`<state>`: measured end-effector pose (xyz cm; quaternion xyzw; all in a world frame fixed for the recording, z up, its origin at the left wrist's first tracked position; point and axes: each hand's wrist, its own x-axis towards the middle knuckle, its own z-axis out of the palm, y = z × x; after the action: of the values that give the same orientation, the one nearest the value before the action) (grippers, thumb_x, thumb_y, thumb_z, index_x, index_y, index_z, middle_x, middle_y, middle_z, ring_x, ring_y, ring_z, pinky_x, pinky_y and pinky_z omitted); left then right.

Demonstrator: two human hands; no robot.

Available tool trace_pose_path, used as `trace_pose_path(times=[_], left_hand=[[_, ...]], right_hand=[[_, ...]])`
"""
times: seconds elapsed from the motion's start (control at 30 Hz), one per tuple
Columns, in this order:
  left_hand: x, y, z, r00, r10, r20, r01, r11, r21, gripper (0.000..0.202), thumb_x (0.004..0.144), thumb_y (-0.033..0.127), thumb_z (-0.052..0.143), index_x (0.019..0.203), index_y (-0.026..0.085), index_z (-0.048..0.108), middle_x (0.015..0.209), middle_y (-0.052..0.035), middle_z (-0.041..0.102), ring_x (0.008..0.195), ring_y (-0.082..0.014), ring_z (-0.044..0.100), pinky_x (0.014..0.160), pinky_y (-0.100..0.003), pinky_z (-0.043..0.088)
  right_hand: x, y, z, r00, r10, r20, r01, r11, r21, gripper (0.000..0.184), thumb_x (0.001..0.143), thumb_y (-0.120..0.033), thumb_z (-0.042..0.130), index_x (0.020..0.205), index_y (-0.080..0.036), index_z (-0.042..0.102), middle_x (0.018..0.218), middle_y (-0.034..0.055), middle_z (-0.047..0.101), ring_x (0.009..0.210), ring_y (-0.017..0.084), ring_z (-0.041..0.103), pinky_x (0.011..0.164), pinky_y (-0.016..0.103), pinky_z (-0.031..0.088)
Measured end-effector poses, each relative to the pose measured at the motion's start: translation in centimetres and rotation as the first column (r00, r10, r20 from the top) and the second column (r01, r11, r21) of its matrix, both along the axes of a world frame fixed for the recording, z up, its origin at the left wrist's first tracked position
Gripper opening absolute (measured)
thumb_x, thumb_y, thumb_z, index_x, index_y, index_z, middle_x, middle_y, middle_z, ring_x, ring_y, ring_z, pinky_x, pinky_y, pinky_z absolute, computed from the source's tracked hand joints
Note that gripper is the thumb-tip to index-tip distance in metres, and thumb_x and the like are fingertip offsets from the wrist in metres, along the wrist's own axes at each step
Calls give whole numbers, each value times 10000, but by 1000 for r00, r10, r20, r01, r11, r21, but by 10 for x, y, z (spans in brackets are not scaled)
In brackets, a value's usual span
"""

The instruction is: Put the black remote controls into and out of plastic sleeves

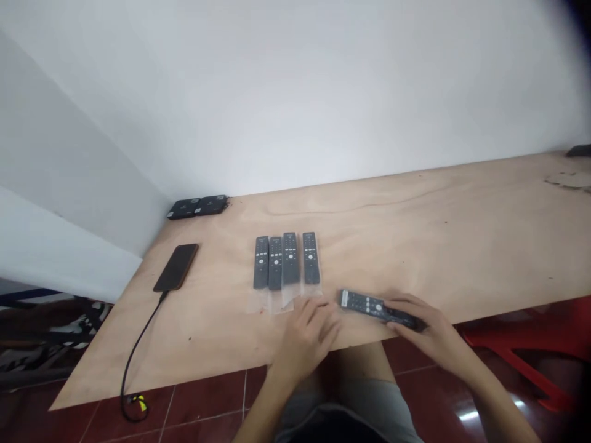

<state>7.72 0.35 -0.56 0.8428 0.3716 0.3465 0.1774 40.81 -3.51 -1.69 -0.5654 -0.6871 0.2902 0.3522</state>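
At the left of the frame, a black smartphone (175, 267) lies on the plywood worktop (415, 246). Its black cable (138, 351) drops over the front edge toward the dark red tile floor (207, 400). Two flat black devices (197, 207) sit side by side in the far corner, against the white wall (295, 92).

At centre, four black remote controls (290, 258) lie in a row, buttons up and pointing away from the person. Each sits in a clear plastic sleeve (281, 301), and the sleeve ends spread toward the front edge. These four lie in line, while a fifth black remote control (373, 306) is off the row, slanting to the right of them.

The left hand (305, 338) has an open grip, its fingers (318, 314) loosely curled close to the sleeve ends, though contact is hard to tell. The right hand (429, 326) has a closed grip on the fifth remote's right end. Whether that remote has a sleeve is unclear.

Further right, a red plastic chair (521, 344) stands below the worktop, and a dark object (579, 151) lies at the far edge.
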Motion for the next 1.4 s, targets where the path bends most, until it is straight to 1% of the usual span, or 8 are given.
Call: trace_pose_path(times=[0.17,0.4,0.7,0.87,1.0,1.1,1.3,1.4], left_hand=[[-52,16,-6,960,275,40,-278,946,167,166,1047,152,664,1183,234,711,1126,-96,680,1061,-274,658,961,-446,577],[-109,31,-14,898,423,-119,-409,904,122,321,1077,290,644,1394,238,663,1407,-160,605,1340,-371,582,1141,-608,528],[-108,31,-19,893,406,-192,-409,912,29,373,1092,334,606,1454,250,634,1524,-153,588,1424,-367,576,1197,-604,510],[-108,30,-19,891,418,-180,-420,907,25,366,1088,323,608,1447,258,639,1515,-145,588,1417,-360,582,1198,-588,512],[-108,30,-18,888,420,-190,-424,905,21,370,1089,327,606,1451,255,638,1516,-144,580,1418,-359,570,1195,-588,515],[-107,30,-19,889,411,-202,-415,909,26,389,1076,343,628,1456,261,639,1510,-143,580,1412,-366,568,1198,-598,510],[-107,31,-21,889,409,-209,-403,912,69,429,1058,358,658,1480,286,650,1512,-142,573,1388,-375,574,1180,-607,521],[-107,32,-21,890,407,-205,-400,913,75,411,1056,364,658,1459,284,657,1507,-141,578,1396,-378,570,1181,-610,519]], right_hand=[[-4,10,-22,956,-283,82,264,946,188,367,1048,-456,688,1358,-269,753,1402,142,687,1310,366,687,1198,613,543],[-72,57,-27,978,-164,128,133,966,222,471,1075,-374,582,1529,-256,620,1483,159,604,1379,370,615,1223,614,510],[-134,106,-17,969,-158,188,121,974,191,499,1072,-437,587,1517,-215,626,1408,184,630,1256,389,686,1099,596,583],[-127,92,-19,994,-48,98,23,970,241,290,1081,-364,602,1310,-243,733,1352,144,643,1141,312,702,1029,510,613],[-116,74,-19,979,-24,202,-43,947,320,177,1073,-289,621,1093,-249,792,1173,124,685,1078,321,668,991,533,583],[-113,68,-22,966,-19,256,-70,940,333,194,1080,-254,604,1110,-255,796,1148,114,729,1099,328,663,995,539,569],[-114,71,-29,941,-209,265,92,914,396,226,1086,-276,585,1187,-236,783,1306,128,757,1184,361,652,1049,581,539],[-116,70,-26,947,-158,280,39,920,389,260,1116,-278,542,1221,-248,778,1322,119,762,1227,356,648,1077,576,524]])
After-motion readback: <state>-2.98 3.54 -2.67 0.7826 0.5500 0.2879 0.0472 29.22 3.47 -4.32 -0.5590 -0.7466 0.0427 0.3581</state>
